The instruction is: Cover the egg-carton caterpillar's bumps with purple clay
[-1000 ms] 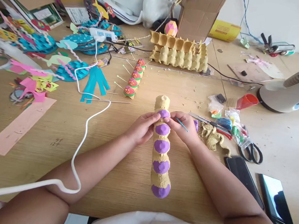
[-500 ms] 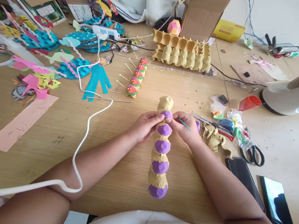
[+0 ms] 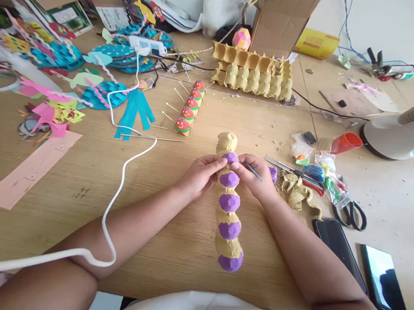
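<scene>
Carton strip (image 3: 229, 203), near end swung rightward; hands (image 3: 201, 174) pinching it, blue stick (image 3: 253, 171) in right hand (image 3: 258, 180)

The bench (image 3: 166, 164) is pale wood with a few figures scribbled on it. I see a row of red-and-green cups (image 3: 189, 107) before the egg cartons (image 3: 254, 80), a fringed blue paper (image 3: 136, 112) and pink strip (image 3: 32, 170) leftward, and scissors (image 3: 361, 217), a black phone (image 3: 339, 251) and a red cup (image 3: 347, 142) rightward.
</scene>
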Tool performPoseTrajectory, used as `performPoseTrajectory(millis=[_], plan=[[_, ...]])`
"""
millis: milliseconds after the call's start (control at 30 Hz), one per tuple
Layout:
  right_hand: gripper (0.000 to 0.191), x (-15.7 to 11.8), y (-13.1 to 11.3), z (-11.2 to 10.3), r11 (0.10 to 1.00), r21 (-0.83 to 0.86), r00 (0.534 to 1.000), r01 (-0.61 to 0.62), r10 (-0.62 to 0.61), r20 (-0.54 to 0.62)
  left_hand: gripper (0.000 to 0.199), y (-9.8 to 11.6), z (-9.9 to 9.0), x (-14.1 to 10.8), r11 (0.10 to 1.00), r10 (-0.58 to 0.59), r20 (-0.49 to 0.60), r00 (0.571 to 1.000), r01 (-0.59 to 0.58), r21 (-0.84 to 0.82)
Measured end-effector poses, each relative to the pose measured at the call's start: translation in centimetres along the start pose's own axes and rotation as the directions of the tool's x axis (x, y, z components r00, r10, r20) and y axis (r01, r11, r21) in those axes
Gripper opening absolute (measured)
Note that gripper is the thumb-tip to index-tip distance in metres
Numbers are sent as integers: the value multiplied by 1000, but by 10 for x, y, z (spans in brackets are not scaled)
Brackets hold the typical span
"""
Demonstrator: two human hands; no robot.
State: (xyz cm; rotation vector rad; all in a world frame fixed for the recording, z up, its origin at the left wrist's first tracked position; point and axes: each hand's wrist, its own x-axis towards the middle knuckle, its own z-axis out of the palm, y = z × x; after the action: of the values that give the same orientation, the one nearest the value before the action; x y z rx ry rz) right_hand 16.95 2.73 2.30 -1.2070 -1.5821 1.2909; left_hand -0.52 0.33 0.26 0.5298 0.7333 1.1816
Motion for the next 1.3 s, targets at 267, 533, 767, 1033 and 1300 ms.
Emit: performPoseTrajectory(millis=[267,533,767,1033,1300], plan=[[58,0,-1,0,1000,-20,1000,-22,22,-15,42,1,0,0,1000,-9,-7,1000,9,0],[60,-2,-2,0,990,-136,997,32,-42,-69,40,-1,0,-1,999,-2,7,1000,1,38],[62,1,-1,-1,999,-55,1000,-2,1,-17,41,-4,-5,2,997,21,-10,1000,-20,70],[57,1,-5,0,996,-70,998,-53,52,-19,36,-7,-11,3,994,31,-33,999,-28,110],[58,2,-1,-3,998,-62,1000,-19,20,8,39,-2,-6,2,998,23,-17,1000,-22,66]])
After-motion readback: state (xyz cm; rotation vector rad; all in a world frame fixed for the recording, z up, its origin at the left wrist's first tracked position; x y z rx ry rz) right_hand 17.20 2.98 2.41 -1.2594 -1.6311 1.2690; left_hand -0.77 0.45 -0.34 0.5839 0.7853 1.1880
